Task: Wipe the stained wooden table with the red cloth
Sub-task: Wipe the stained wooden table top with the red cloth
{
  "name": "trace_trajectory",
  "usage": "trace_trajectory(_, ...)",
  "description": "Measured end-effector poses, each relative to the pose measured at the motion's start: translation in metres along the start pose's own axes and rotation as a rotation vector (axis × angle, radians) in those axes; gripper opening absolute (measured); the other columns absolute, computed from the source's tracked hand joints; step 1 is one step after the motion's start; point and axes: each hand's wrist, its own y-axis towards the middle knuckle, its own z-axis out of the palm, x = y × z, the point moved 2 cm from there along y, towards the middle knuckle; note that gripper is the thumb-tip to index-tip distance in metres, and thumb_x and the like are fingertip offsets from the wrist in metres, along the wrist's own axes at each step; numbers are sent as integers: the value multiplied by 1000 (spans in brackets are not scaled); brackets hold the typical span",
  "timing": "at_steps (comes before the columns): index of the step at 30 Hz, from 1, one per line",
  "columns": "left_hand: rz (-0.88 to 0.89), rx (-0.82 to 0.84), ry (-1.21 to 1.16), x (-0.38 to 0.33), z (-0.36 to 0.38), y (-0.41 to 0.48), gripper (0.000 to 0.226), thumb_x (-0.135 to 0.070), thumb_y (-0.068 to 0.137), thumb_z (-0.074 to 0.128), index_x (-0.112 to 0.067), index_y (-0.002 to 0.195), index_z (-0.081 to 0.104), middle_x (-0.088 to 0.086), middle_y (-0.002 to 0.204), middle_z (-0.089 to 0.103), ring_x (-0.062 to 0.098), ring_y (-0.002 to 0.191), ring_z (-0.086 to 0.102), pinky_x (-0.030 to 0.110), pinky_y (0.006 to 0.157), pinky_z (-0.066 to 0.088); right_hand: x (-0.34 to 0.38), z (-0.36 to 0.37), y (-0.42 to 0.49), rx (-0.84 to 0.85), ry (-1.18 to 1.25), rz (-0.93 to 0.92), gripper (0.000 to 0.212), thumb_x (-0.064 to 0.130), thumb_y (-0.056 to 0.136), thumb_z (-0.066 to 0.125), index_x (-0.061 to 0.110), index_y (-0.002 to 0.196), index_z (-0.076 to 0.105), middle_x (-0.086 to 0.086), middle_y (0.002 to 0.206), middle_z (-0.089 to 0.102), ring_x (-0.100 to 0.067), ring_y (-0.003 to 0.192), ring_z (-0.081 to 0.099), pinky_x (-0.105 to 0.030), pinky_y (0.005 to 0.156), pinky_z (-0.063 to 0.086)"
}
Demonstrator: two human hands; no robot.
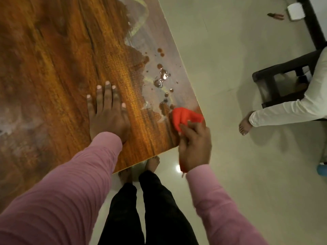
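Note:
The wooden table (58, 55) fills the left of the head view, its near right corner in front of me. Brown wet stains and droplets (161, 77) run along its right edge, with a pale smeared streak higher up. My right hand (193, 147) grips the bunched red cloth (184, 117), which rests on the table's near right corner just below the lowest droplets. My left hand (108, 114) lies flat on the tabletop, palm down, fingers spread, left of the stains.
Pale tiled floor (221, 68) surrounds the table. A dark wooden chair (276, 80) stands at right with another person's white-trousered leg and bare foot (245, 125). A white object (295, 11) and a small brown item (275, 15) lie on the floor far right. My own legs stand below.

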Motion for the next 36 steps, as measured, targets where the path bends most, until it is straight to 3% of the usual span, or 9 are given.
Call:
trace_trajectory(4,12,-4,1,0,1,1,57,-34,100,11,-11,152,6,7,161,2,25,147,-3,47,119,-3,-7,-6,5,99,0,-204,28,1,72,67,8,99,74,-12,103,67,-36,88,58,-35,70,51)
trace_trajectory(8,-4,-10,14,0,0,0,57,-36,100,9,-11,152,7,7,161,3,25,147,-2,46,118,-4,-31,-15,51,19,-34,109,27,0,78,66,7,103,74,-14,108,66,-38,95,55,-29,83,42)
trace_trajectory(11,-19,0,21,0,0,0,58,-36,99,8,-12,152,6,6,161,2,24,147,-2,45,118,-6,-18,-6,51,-1,-22,190,27,4,80,65,8,105,73,-13,109,65,-36,97,54,-28,83,39)
trace_trajectory(16,-34,25,28,-3,-2,1,58,-34,99,12,-12,152,4,7,161,0,23,147,-3,46,119,-4,35,16,20,151,98,-112,29,9,79,65,12,107,72,-8,107,64,-31,97,55,-30,84,42)
trace_trajectory(19,-28,33,24,-4,-2,1,58,-34,100,13,-12,152,3,6,161,-1,22,147,-5,45,119,-4,21,8,33,169,83,-256,25,11,81,66,11,105,73,-9,104,65,-32,91,57,-35,78,49)
trace_trajectory(26,-34,24,30,-4,-2,-1,57,-34,99,9,-12,152,5,5,161,0,23,147,-3,45,118,-6,-10,3,92,3,12,178,28,10,83,63,11,110,71,-11,112,63,-34,102,51,-31,81,42)
trace_trajectory(32,-38,32,34,-5,-4,1,63,-37,95,5,-10,151,9,7,160,4,24,147,0,45,118,-4,69,28,48,141,123,-181,23,11,76,69,11,99,73,-8,101,66,-29,90,57,-33,73,49)
trace_trajectory(34,-27,38,30,-5,-5,2,63,-37,95,5,-10,151,9,7,160,4,23,147,-1,46,119,-3,61,26,56,184,113,-307,22,14,80,65,12,101,73,-8,103,66,-29,90,57,-34,73,50)
trace_trajectory(36,-26,45,37,-4,-5,1,63,-38,95,3,-10,151,6,7,160,3,23,147,-2,46,119,-3,40,17,75,182,46,-279,26,17,83,59,14,106,72,-8,107,65,-32,95,56,-37,77,51)
